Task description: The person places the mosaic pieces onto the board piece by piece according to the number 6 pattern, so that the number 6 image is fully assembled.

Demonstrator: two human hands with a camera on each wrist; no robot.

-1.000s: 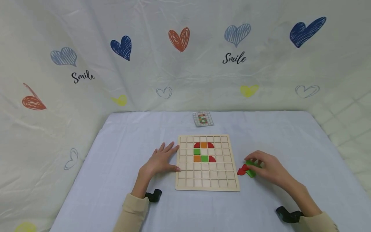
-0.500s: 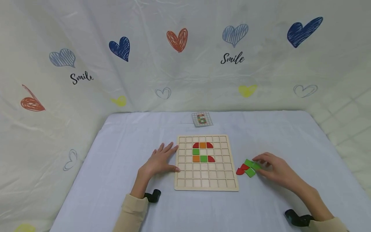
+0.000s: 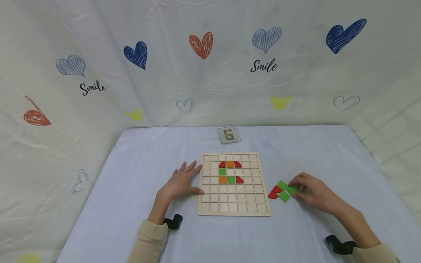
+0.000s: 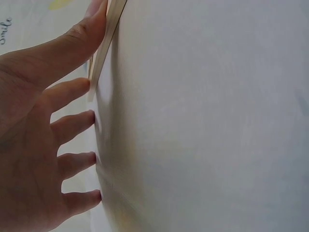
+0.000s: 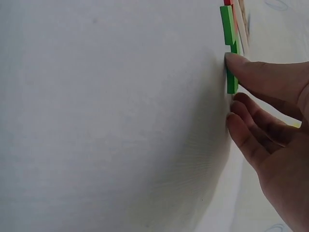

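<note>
My left hand [image 3: 180, 183] lies with spread, straight fingers at the left edge of a wooden grid board [image 3: 223, 208], its thumb resting on the rim. Red quarter-round, orange and green square tiles sit in some cells of the board. To the right of the board, my right hand [image 3: 314, 193] pinches a green square tile [image 3: 291, 190] between thumb and fingers at the table surface. The right wrist view shows the thumb against that tile [image 5: 231, 79]. Beside it lie two more green tiles [image 3: 284, 196] and red quarter-round tiles [image 3: 272, 195], partly overlapping.
A small pattern card [image 3: 229, 134] lies behind the board, printed with a coloured figure on a grid. A white cloth covers the table [image 3: 158, 146]. A curtain with hearts [image 3: 201, 45] hangs behind the far edge.
My right hand has drawn back to the right from over the loose tiles, uncovering them. The green tile at its fingertips has shifted slightly apart from the others. My left hand stays at the board.
</note>
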